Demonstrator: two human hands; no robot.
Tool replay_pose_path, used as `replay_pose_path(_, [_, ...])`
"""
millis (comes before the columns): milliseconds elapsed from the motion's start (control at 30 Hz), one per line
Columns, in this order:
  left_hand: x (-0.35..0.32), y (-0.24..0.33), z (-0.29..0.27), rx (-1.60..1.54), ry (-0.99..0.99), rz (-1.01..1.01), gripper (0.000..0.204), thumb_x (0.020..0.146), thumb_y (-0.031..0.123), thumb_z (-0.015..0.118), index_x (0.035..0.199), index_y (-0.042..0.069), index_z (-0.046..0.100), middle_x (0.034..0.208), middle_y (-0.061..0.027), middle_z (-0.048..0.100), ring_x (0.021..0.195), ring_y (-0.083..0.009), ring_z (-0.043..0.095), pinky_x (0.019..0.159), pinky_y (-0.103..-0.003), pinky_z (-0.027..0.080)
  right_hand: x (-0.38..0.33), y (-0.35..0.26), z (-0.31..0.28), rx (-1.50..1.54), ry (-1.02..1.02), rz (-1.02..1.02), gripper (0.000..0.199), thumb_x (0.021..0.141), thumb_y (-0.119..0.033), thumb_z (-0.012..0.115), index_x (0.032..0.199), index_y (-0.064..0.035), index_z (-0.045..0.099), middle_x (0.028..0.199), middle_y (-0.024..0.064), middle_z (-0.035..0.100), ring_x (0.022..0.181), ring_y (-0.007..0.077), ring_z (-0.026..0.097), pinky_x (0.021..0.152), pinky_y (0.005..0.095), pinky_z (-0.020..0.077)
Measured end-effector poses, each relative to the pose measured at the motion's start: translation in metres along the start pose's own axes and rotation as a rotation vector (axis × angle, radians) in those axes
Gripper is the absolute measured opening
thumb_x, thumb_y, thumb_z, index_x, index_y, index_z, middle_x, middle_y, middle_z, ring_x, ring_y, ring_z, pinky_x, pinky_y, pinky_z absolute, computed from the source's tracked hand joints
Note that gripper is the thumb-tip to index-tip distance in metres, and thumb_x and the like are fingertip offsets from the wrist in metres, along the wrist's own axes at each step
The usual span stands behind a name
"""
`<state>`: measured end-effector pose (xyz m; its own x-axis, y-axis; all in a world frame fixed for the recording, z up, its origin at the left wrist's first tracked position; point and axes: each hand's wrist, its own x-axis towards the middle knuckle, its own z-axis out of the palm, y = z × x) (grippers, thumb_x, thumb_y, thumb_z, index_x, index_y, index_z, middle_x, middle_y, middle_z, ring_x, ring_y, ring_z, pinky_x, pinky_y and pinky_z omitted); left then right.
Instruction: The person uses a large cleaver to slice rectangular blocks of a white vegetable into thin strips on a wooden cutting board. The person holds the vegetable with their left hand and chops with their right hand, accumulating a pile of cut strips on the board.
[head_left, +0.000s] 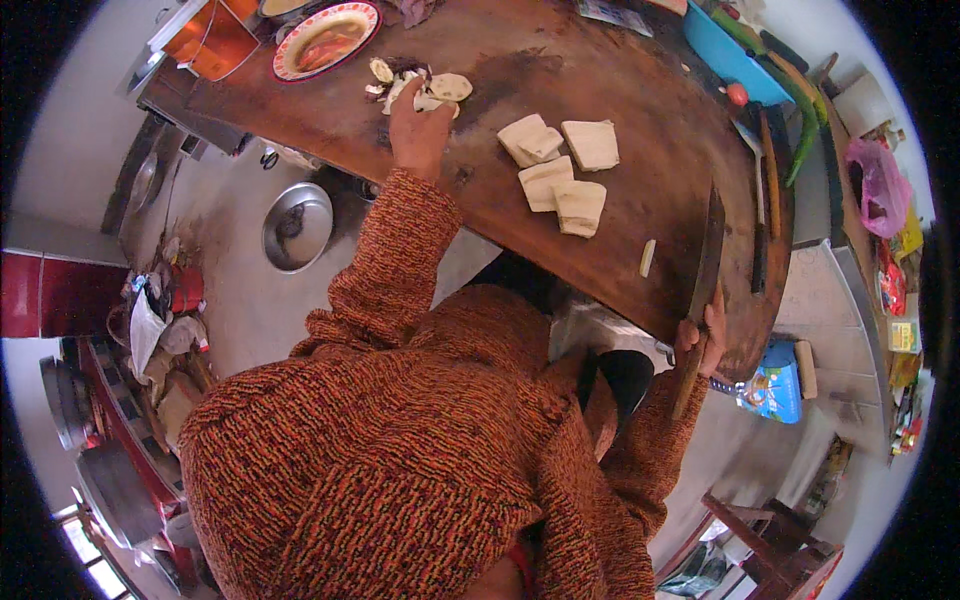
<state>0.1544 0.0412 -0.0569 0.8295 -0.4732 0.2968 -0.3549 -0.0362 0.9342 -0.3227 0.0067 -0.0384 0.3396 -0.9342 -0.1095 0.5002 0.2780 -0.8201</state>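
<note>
Noted orange-and-black flecked sleeve (390, 262) behind left hand (420, 135), cream slabs (548, 184) between it and right hand (708, 335). Mottled brown bench (620, 80) under left, red-and-white patterned dish (284, 62) beyond; turquoise basin (735, 70) beyond right.

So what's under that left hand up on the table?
Peeking out around the left hand are a pale round slice, a smaller pale piece and whitish scraps, on the brown table. Whatever is right beneath the hand is covered, so I can't tell.
</note>
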Motion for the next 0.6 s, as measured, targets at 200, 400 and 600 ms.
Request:
replay_pose_path(200, [-0.074,0.074,0.017,0.119,-0.29,0.287,0.047,0.073,0.015,0.076,0.116,0.006,0.061,0.11,-0.0128,0.062,0.089,-0.0234,0.063,0.08,-0.035,0.051,-0.003,0.002,-0.004,-0.02,0.005,-0.057,0.064,0.087,-0.016,0.057,0.146,-0.0038,0.035,0.123,0.0079,0.057,0.044,0.0055,0.039,0.04,0.0171,0.0343])
replay_pose_path(400, [-0.146,0.094,0.052,0.14,-0.62,0.811,0.048,0.068,0.021,0.079,0.112,0.009,0.062,0.114,-0.0132,0.06,0.105,-0.0318,0.057,0.096,-0.046,0.043,-0.004,-0.003,0.012,-0.015,0.078,-0.048,0.068,0.084,-0.016,0.06,0.145,-0.0029,0.034,0.114,0.0107,0.059,0.045,0.0073,0.043,0.039,0.0178,0.0369])
replay_pose_path(600, [-0.181,0.095,0.102,0.348,-0.705,1.143,0.035,0.083,0.017,0.057,0.117,0.01,0.06,0.124,-0.0108,0.057,0.116,-0.029,0.052,0.102,-0.047,0.036,-0.003,-0.001,0.009,0.034,0.021,-0.044,0.067,0.085,-0.016,0.059,0.145,-0.0022,0.033,0.107,0.0104,0.062,0.043,0.0092,0.046,0.038,0.0193,0.0378])
